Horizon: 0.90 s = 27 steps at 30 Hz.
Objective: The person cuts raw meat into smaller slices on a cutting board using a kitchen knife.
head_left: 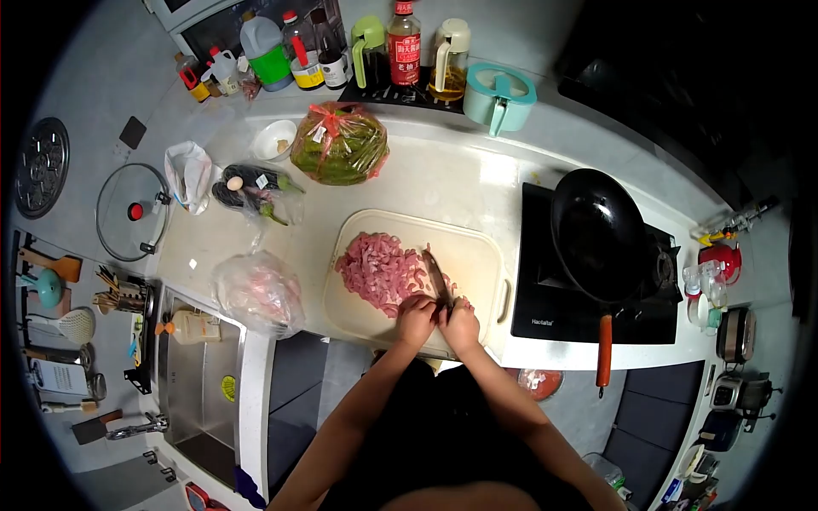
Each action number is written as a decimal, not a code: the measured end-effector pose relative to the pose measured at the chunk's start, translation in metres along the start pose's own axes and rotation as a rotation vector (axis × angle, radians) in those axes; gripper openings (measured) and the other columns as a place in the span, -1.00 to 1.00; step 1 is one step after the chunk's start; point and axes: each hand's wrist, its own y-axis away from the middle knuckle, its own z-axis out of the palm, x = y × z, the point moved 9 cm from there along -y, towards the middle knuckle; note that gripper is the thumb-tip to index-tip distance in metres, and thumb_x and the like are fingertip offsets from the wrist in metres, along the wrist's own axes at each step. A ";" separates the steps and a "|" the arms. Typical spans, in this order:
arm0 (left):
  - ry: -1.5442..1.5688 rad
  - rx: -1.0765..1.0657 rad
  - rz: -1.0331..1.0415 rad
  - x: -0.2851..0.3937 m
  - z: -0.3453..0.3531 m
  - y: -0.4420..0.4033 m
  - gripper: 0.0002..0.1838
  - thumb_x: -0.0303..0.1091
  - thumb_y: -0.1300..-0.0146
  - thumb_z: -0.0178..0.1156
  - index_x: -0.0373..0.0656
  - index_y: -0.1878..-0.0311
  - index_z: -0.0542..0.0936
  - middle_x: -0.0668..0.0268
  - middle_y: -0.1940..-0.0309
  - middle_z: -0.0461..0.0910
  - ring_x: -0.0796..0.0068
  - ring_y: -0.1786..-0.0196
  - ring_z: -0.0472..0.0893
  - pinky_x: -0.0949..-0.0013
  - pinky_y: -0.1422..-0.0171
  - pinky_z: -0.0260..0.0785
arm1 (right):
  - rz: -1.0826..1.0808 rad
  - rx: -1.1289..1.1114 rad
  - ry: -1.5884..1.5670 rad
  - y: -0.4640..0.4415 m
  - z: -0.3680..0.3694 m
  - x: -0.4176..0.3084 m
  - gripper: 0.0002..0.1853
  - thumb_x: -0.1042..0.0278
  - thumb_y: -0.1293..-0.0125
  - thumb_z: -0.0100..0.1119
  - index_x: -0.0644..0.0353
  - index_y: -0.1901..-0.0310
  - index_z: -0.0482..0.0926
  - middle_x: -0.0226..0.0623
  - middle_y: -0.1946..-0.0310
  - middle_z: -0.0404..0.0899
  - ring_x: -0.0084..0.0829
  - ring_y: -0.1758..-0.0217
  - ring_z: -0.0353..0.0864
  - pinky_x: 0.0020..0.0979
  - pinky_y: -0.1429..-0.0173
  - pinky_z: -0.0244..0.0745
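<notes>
A large cream cutting board (354, 324) lies on the counter in front of me. Cut strips of raw pink meat (375, 268) are heaped on its left half, with a few small bits near the blade. My right hand (461, 326) is closed around the handle end of a kitchen knife (436, 274), whose blade points away from me over the board. Close beside it, my left hand (416, 320) has its fingers bent together at the meat's lower right edge, near the blade. What those fingers hold, if anything, is hidden.
To the right, a black wok (598, 230) sits on the gas stove (545, 319), its handle jutting past the counter. Plastic-bagged food (260, 289), bagged green vegetables (341, 149) and eggplants (256, 183) lie left and behind. The sink (200, 383) is at lower left.
</notes>
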 end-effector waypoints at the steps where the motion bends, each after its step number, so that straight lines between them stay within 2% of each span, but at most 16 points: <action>1: 0.012 -0.013 0.012 0.001 0.000 0.001 -0.91 -0.44 0.04 0.23 -0.12 0.40 0.59 0.25 0.33 0.58 0.17 0.22 0.57 0.22 0.08 0.44 | 0.004 0.072 -0.036 0.001 -0.007 0.001 -0.67 0.24 -0.13 0.10 0.40 0.22 0.44 0.14 0.51 0.56 0.08 0.39 0.59 -0.08 0.29 0.52; 2: 0.088 -0.022 0.004 0.000 0.000 -0.001 -0.91 -0.44 0.02 0.23 -0.12 0.38 0.60 0.24 0.33 0.58 0.15 0.23 0.57 0.22 0.10 0.44 | 0.086 0.026 -0.120 0.001 -0.007 0.011 -0.68 0.25 -0.13 0.11 0.40 0.24 0.46 0.16 0.49 0.56 0.09 0.39 0.59 -0.08 0.26 0.51; 4: 0.235 -0.038 -0.018 -0.006 -0.003 -0.003 -0.90 -0.43 -0.02 0.22 -0.14 0.34 0.61 0.20 0.32 0.57 0.13 0.25 0.57 0.22 0.14 0.45 | 0.103 -0.017 -0.224 0.002 -0.009 0.022 -0.67 0.25 -0.15 0.11 0.39 0.20 0.49 0.17 0.48 0.56 0.09 0.38 0.59 -0.09 0.26 0.50; 5: 0.222 0.018 -0.038 -0.010 -0.011 -0.007 -0.89 -0.43 -0.03 0.21 -0.15 0.33 0.61 0.19 0.31 0.57 0.12 0.26 0.57 0.22 0.15 0.45 | 0.103 -0.041 -0.260 0.005 -0.008 0.028 -0.67 0.25 -0.16 0.10 0.38 0.17 0.49 0.16 0.48 0.56 0.08 0.37 0.59 -0.09 0.27 0.50; 7: 0.199 0.129 -0.077 -0.013 -0.032 -0.019 -0.89 -0.42 -0.07 0.20 -0.16 0.30 0.61 0.16 0.30 0.56 0.10 0.28 0.57 0.22 0.19 0.45 | 0.110 0.013 -0.241 0.016 -0.018 0.035 -0.70 0.25 -0.16 0.11 0.37 0.25 0.49 0.12 0.53 0.55 0.07 0.42 0.59 -0.11 0.31 0.49; 11: -0.147 0.122 -0.123 -0.031 -0.017 -0.048 -0.87 -0.57 0.00 0.14 -0.18 0.37 0.60 0.15 0.31 0.57 0.14 0.26 0.57 0.19 0.17 0.45 | 0.160 0.026 -0.287 0.026 -0.030 0.045 -0.73 0.25 -0.15 0.11 0.37 0.35 0.47 0.10 0.59 0.53 0.05 0.48 0.57 -0.14 0.36 0.47; 12: -0.204 -0.023 -0.248 -0.043 -0.001 -0.049 -0.84 -0.62 0.04 0.10 -0.17 0.39 0.59 0.16 0.28 0.57 0.17 0.22 0.56 0.21 0.15 0.45 | 0.175 0.018 -0.306 0.027 -0.030 0.048 -0.73 0.26 -0.15 0.11 0.37 0.35 0.47 0.10 0.59 0.53 0.05 0.48 0.57 -0.14 0.37 0.46; 13: -0.117 -0.074 -0.170 -0.037 0.005 -0.049 -0.84 -0.61 0.05 0.10 -0.17 0.40 0.59 0.16 0.28 0.56 0.18 0.21 0.56 0.22 0.15 0.45 | 0.188 0.009 -0.323 0.028 -0.029 0.050 -0.73 0.26 -0.15 0.11 0.37 0.34 0.47 0.10 0.59 0.53 0.05 0.48 0.57 -0.14 0.37 0.46; 14: -0.029 -0.122 -0.093 -0.031 0.010 -0.046 -0.85 -0.61 0.05 0.11 -0.17 0.40 0.59 0.16 0.28 0.56 0.19 0.20 0.56 0.24 0.14 0.45 | 0.147 0.048 -0.309 0.028 -0.031 0.050 -0.75 0.29 -0.17 0.10 0.37 0.37 0.46 0.05 0.64 0.52 -0.04 0.57 0.57 -0.19 0.44 0.46; 15: 0.057 -0.172 -0.018 -0.024 0.015 -0.041 -0.86 -0.60 0.05 0.11 -0.17 0.41 0.58 0.17 0.27 0.55 0.19 0.19 0.56 0.25 0.14 0.45 | 0.181 0.022 -0.336 0.029 -0.028 0.054 -0.73 0.26 -0.16 0.10 0.37 0.35 0.47 0.07 0.63 0.52 -0.01 0.54 0.57 -0.16 0.41 0.46; 16: 0.057 -0.118 0.051 -0.015 0.013 -0.036 -0.88 -0.58 0.06 0.12 -0.19 0.41 0.57 0.18 0.26 0.54 0.21 0.18 0.55 0.30 0.13 0.44 | 0.216 -0.004 -0.364 0.030 -0.025 0.058 -0.71 0.23 -0.15 0.11 0.37 0.33 0.49 0.09 0.62 0.53 0.02 0.51 0.57 -0.14 0.38 0.47; 19: 0.114 -0.043 0.079 -0.009 0.001 -0.050 -0.89 -0.59 0.06 0.12 -0.20 0.42 0.56 0.20 0.29 0.54 0.23 0.16 0.55 0.31 0.12 0.43 | 0.267 -0.034 -0.421 0.032 -0.021 0.061 -0.70 0.21 -0.14 0.12 0.36 0.34 0.49 0.09 0.62 0.52 0.05 0.50 0.57 -0.11 0.36 0.47; 20: 0.068 0.012 0.142 -0.005 -0.005 -0.065 -0.88 -0.60 0.05 0.12 -0.22 0.39 0.55 0.20 0.28 0.53 0.21 0.15 0.53 0.30 0.09 0.43 | 0.271 -0.039 -0.416 0.033 -0.022 0.061 -0.69 0.21 -0.14 0.12 0.37 0.34 0.49 0.09 0.62 0.52 0.05 0.50 0.56 -0.11 0.36 0.47; 23: -0.167 -0.114 0.187 -0.016 0.013 -0.098 -0.84 -0.52 0.06 0.16 -0.18 0.33 0.55 0.18 0.24 0.52 0.21 0.10 0.51 0.29 0.01 0.41 | 0.294 -0.052 -0.416 0.037 -0.020 0.065 -0.68 0.20 -0.14 0.13 0.38 0.32 0.49 0.08 0.64 0.51 0.04 0.52 0.56 -0.12 0.38 0.45; 26: -0.347 -0.248 0.238 -0.045 0.044 -0.103 -0.85 -0.48 0.06 0.17 -0.12 0.35 0.58 0.19 0.25 0.53 0.23 0.07 0.50 0.30 0.00 0.40 | 0.317 -0.067 -0.442 0.041 -0.017 0.066 -0.66 0.19 -0.14 0.12 0.39 0.30 0.50 0.08 0.64 0.51 0.04 0.52 0.56 -0.12 0.38 0.46; 27: -0.297 -0.287 0.217 -0.044 0.044 -0.101 -0.84 -0.49 0.07 0.16 -0.11 0.35 0.58 0.20 0.26 0.53 0.23 0.10 0.51 0.28 0.02 0.40 | 0.314 -0.060 -0.444 0.041 -0.017 0.067 -0.66 0.19 -0.13 0.12 0.39 0.30 0.50 0.08 0.64 0.51 0.03 0.52 0.56 -0.13 0.37 0.46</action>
